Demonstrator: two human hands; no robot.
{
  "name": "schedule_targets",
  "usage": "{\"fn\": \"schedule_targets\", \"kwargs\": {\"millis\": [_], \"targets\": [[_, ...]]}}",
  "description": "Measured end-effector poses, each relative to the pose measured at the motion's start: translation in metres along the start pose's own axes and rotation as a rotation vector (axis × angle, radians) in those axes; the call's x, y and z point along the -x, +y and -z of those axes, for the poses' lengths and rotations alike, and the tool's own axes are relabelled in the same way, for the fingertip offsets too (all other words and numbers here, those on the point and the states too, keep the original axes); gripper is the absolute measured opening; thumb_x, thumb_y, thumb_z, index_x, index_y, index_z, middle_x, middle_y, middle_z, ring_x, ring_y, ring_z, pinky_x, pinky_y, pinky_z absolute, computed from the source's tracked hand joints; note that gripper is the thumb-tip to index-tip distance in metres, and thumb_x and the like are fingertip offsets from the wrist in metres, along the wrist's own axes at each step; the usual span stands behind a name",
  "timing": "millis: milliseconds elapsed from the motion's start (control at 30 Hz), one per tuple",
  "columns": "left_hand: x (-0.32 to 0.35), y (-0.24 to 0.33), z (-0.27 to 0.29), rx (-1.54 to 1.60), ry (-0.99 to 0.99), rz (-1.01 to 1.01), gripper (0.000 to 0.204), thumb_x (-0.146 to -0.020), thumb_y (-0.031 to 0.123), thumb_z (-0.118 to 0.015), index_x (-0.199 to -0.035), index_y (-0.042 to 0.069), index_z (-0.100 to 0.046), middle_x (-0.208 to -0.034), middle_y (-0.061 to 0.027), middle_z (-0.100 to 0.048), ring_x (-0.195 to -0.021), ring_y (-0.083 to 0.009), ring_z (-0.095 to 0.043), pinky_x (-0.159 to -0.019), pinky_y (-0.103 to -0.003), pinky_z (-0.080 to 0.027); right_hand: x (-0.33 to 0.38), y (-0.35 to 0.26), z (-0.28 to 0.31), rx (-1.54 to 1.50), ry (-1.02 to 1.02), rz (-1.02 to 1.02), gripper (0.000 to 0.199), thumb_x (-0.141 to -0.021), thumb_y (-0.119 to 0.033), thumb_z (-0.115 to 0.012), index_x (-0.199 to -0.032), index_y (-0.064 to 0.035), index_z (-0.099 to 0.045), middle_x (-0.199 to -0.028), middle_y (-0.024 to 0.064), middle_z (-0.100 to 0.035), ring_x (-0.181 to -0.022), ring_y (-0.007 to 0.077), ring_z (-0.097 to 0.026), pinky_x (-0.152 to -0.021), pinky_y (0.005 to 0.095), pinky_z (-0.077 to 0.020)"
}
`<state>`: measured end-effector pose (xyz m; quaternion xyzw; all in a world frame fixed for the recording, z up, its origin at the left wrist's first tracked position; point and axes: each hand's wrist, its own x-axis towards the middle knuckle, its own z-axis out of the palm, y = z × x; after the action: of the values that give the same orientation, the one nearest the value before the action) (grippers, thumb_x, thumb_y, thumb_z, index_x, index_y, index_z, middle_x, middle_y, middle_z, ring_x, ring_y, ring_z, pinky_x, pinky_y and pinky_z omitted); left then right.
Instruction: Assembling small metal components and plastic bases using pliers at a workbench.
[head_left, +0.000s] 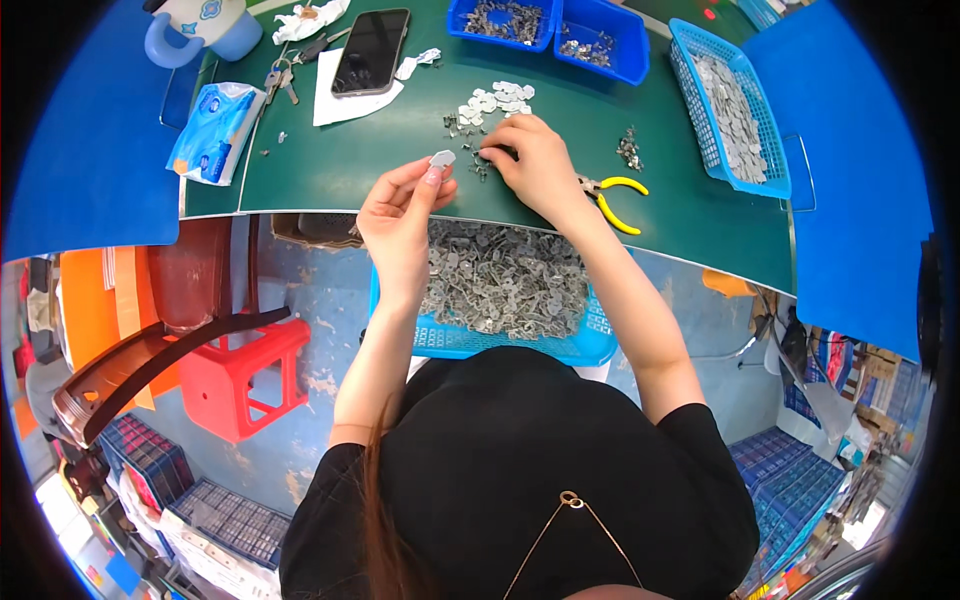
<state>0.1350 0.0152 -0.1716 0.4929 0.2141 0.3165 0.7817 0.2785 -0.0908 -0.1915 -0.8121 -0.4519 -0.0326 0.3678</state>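
Between thumb and fingers, my left hand [400, 208] pinches a small flat pale plate [443, 158] with angled corners, held just above the table's near edge. My right hand [537, 165] rests on the green table, its fingertips closed together at a scatter of small metal clips [478, 168]; what they grip is too small to make out. Behind the clips lies a loose heap of similar pale plates [498, 98]. Pliers with yellow handles [622, 186] lie to the right, their jaws partly hidden by my right wrist.
Below the table edge, a blue basket [560, 348] holds many assembled metal pieces. Two blue bins [640, 65] of metal parts stand at the back, a light-blue basket [780, 165] of plates at right. A phone [371, 52], keys [283, 82] and tissue pack [214, 134] lie left.
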Motion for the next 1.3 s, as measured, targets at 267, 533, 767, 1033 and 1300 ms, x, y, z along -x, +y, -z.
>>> {"fn": "schedule_targets", "kwargs": {"millis": [267, 533, 767, 1033, 1300], "targets": [[-0.001, -0.002, -0.008, -0.032, -0.035, -0.002, 0.018, -0.088, 0.002, -0.062, -0.104, -0.006, -0.062, -0.096, -0.0134, -0.067, -0.084, -0.0165, -0.066, -0.077, -0.027, -0.055, 0.01, -0.03, 0.037, -0.628, 0.052, -0.455, 0.013, -0.082, -0.005, -0.067, -0.094, 0.0007, -0.069, -0.089, 0.0035, -0.067, -0.078, 0.0091, -0.061, -0.068, 0.0231, -0.0489], [0.004, 0.0, -0.028, -0.169, -0.14, -0.028, 0.023, -0.085, -0.001, -0.065, -0.107, -0.004, -0.064, -0.092, -0.0091, -0.068, -0.083, -0.0106, -0.065, -0.076, -0.021, -0.051, 0.026, -0.052, 0.047, -0.701, 0.175, -0.308, 0.018, -0.079, 0.004, -0.066, -0.096, -0.0012, -0.071, -0.093, 0.0086, -0.066, -0.083, 0.0137, -0.062, -0.073, 0.0239, -0.0506], [0.008, 0.005, -0.03, -0.216, -0.165, -0.028, 0.024, -0.084, 0.0, -0.066, -0.107, -0.003, -0.065, -0.092, -0.0084, -0.069, -0.083, -0.009, -0.064, -0.075, -0.021, -0.051, 0.028, -0.059, 0.05, -0.398, 0.289, -0.083, 0.02, -0.074, 0.006, -0.069, -0.092, -0.0026, -0.072, -0.087, 0.0085, -0.07, -0.079, 0.0148, -0.066, -0.07, 0.0245, -0.0513], [0.009, 0.007, -0.032, -0.216, -0.213, -0.041, 0.022, -0.086, 0.0, -0.063, -0.108, -0.003, -0.065, -0.094, -0.0082, -0.068, -0.085, -0.0093, -0.064, -0.076, -0.02, -0.05, 0.024, -0.057, 0.056, -0.19, 0.263, 0.174, 0.024, -0.072, 0.006, -0.069, -0.094, -0.0037, -0.07, -0.084, 0.0084, -0.069, -0.073, 0.0197, -0.065, -0.064, 0.0281, -0.0516], [0.01, 0.008, -0.037, -0.185, -0.255, -0.021, 0.025, -0.086, -0.003, -0.062, -0.11, -0.005, -0.063, -0.099, -0.0103, -0.067, -0.089, -0.0116, -0.064, -0.08, -0.022, -0.051, 0.029, -0.057, 0.057, 0.136, 0.261, 0.401, 0.033, -0.066, 0.007, -0.064, -0.098, -0.0004, -0.065, -0.089, 0.0088, -0.068, -0.079, 0.0232, -0.066, -0.063, 0.032, -0.0518]]}}
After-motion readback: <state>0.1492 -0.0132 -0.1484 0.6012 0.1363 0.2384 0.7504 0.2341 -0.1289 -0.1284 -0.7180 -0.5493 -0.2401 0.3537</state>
